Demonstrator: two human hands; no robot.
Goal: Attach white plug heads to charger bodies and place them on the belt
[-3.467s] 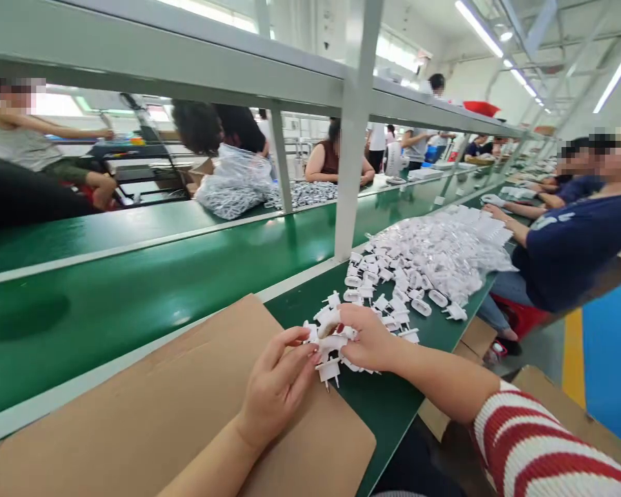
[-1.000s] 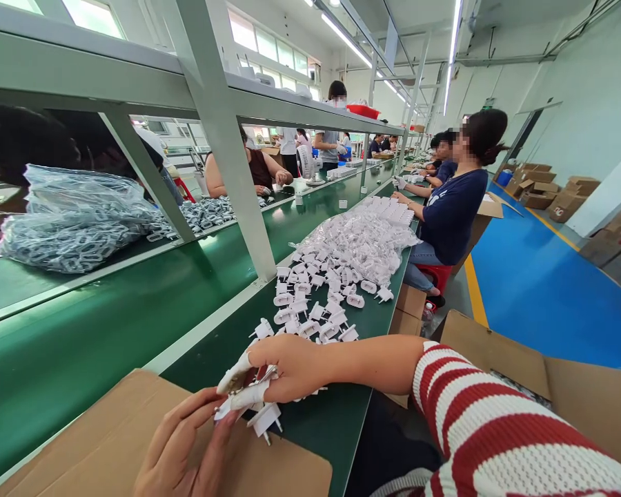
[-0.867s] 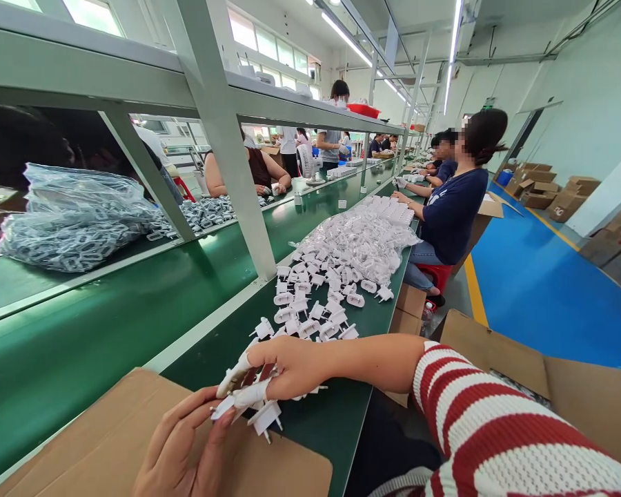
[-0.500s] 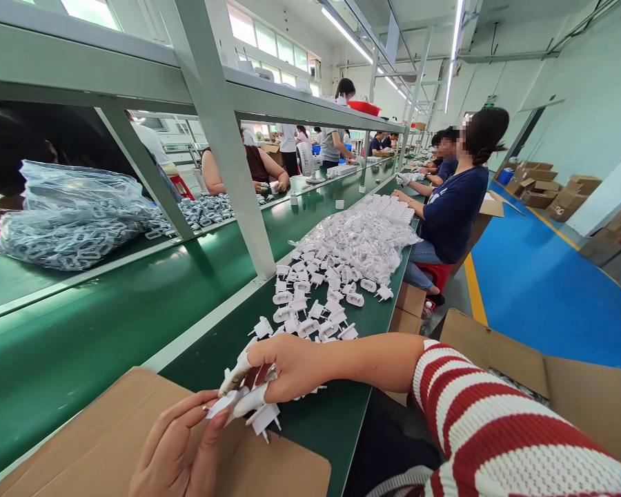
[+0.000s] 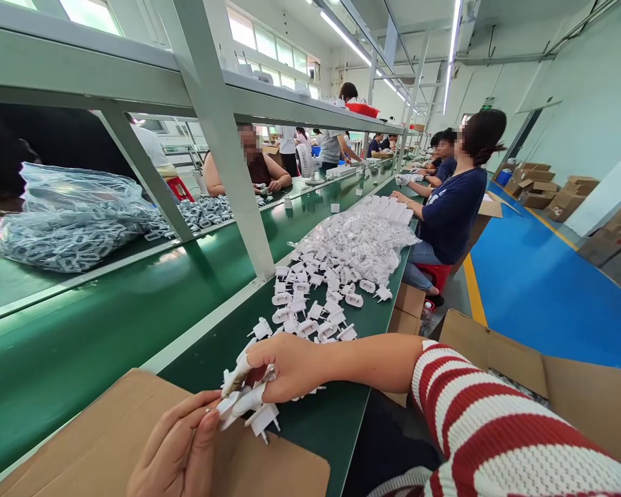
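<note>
My right hand [image 5: 290,366], in a red-and-white striped sleeve, is closed around a bunch of white plastic plug parts [image 5: 256,407] above the near edge of the green bench. White finger cots cover two of its fingertips. My left hand [image 5: 179,449] sits over a brown cardboard sheet [image 5: 83,442] and pinches one white plug part [image 5: 226,402] at the edge of that bunch. Beyond the hands, loose white plug parts [image 5: 315,304] are scattered on the bench, with a larger heap of bagged white parts [image 5: 359,238] farther along.
A green conveyor belt [image 5: 108,310] runs left of a grey frame post [image 5: 228,152]. A clear bag of grey parts [image 5: 67,221] lies across it. A person in a dark blue shirt [image 5: 452,207] sits on my right. Open cardboard boxes [image 5: 522,373] stand on the blue floor.
The view has swung right since the earliest frame. Over the last second my left hand has drawn slightly down and left with one plug part; my right hand keeps its bunch.
</note>
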